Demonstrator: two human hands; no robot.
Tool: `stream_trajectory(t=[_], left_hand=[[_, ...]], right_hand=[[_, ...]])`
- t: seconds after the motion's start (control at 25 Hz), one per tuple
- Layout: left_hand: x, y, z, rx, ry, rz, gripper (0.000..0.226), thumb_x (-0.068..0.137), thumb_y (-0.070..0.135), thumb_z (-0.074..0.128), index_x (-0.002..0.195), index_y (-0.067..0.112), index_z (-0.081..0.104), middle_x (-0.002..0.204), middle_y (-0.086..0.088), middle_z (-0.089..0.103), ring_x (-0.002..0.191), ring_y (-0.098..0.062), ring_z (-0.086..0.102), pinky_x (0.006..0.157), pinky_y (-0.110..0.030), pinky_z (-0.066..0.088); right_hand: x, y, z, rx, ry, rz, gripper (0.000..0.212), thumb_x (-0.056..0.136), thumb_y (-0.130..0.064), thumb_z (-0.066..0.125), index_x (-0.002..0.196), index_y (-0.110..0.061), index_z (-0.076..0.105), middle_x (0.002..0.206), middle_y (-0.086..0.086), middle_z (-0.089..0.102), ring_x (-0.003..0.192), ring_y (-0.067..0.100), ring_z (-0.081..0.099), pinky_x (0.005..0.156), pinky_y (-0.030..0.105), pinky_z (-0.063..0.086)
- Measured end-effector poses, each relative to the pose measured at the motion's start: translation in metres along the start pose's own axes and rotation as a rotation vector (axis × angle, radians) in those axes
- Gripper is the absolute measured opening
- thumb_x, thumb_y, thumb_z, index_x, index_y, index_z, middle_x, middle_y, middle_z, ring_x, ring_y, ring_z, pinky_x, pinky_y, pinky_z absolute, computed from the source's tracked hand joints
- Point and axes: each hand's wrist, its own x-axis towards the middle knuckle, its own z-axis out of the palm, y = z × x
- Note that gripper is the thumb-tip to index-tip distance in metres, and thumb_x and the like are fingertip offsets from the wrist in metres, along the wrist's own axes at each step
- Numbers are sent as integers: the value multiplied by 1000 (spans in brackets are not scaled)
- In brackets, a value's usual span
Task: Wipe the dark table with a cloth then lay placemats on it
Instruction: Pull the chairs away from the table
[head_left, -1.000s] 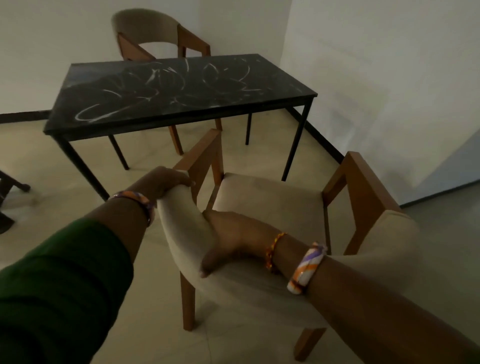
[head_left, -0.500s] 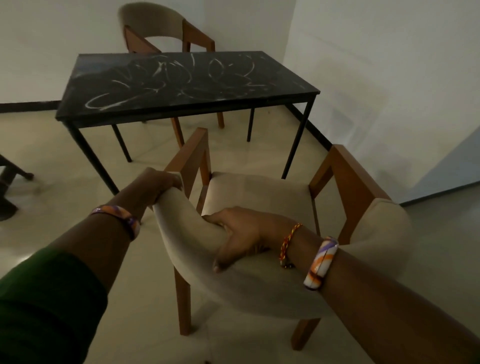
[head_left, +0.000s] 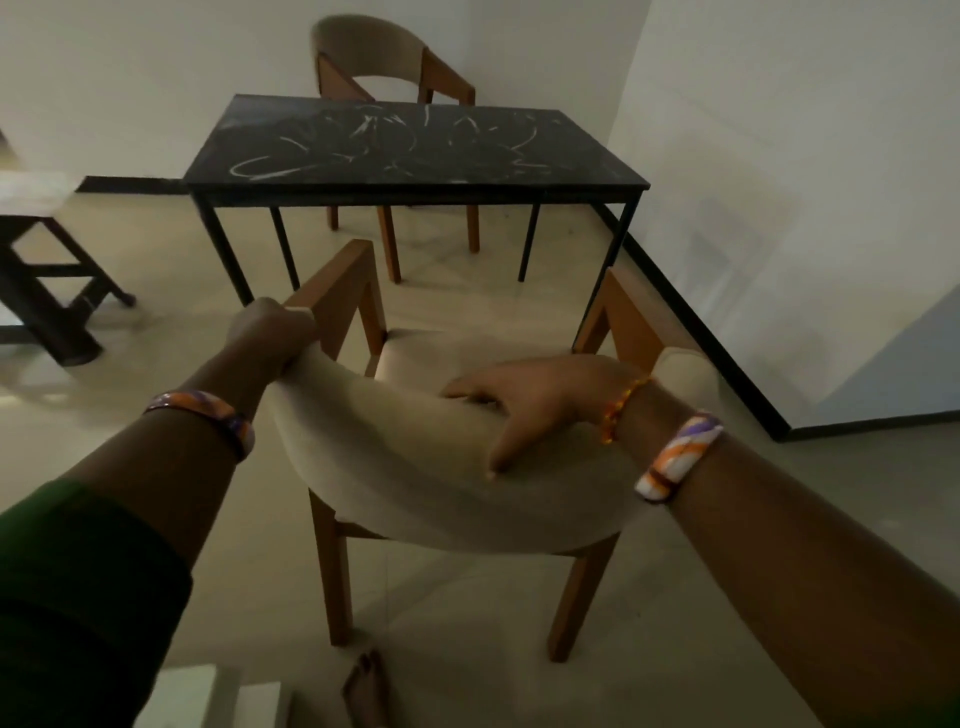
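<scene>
The right hand (head_left: 524, 400) is gripping the padded backrest of the near chair (head_left: 415, 467), its fingers curling over the top edge toward the seat and its thumb pressing down the rear face of the cushion. The left hand (head_left: 270, 332) is clasping the left end of the same backrest, just where the padding is meeting the wooden armrest (head_left: 332, 291); its fingers are wrapping round the far side and are mostly hidden. Both wrists are wearing orange, white and purple bangles (head_left: 680, 457), and the right wrist is also carrying a thin orange beaded string (head_left: 623, 405). A green sleeve (head_left: 78, 597) is covering the left upper arm.

The near chair is standing on the pale tiled floor (head_left: 467, 649), facing the dark table (head_left: 415, 150) and apart from its near edge. The dark table is sitting close to the white wall (head_left: 779, 156) on the right, and its top is showing pale scribbled smears across most of the surface. A second chair (head_left: 374, 67) is standing at the table's far edge, its legs showing beneath. At the left edge of the view another dark piece of furniture (head_left: 47, 291) is partly showing. A bare foot (head_left: 366, 686) is appearing at the bottom, behind the near chair.
</scene>
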Motion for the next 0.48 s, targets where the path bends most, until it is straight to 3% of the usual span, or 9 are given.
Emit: stream_trajectory(t=[0.12,0.24,0.32,0.48], left_hand=[[-41,-4,12,-12,51,-16,62,76,23,69,130,9,42,125,-18,46,110,-34,47,91,-44,45],[-75,-15,21,-407,116,-174,81,71,30,75,137,18,29,134,-14,40,121,-34,43,98,-50,43],[-83,-13,21,-611,101,-317,89,66,32,78,137,16,28,133,-11,43,121,-34,43,98,-55,41],[-80,-9,19,-580,82,-316,70,67,24,72,130,15,42,128,-10,47,116,-34,46,94,-56,43]], right_hand=[[-55,60,33,-53,257,158,79,68,-38,81,136,-31,42,138,-4,45,127,19,40,96,31,32],[-71,94,76,69,574,283,105,58,-38,86,145,-34,25,156,-2,8,144,26,0,111,55,20],[-66,103,87,184,679,317,113,52,-34,90,145,-30,24,157,3,-3,143,31,-11,111,60,17],[-55,113,87,174,773,180,90,43,-33,92,122,-20,52,133,7,45,134,35,23,107,55,28]])
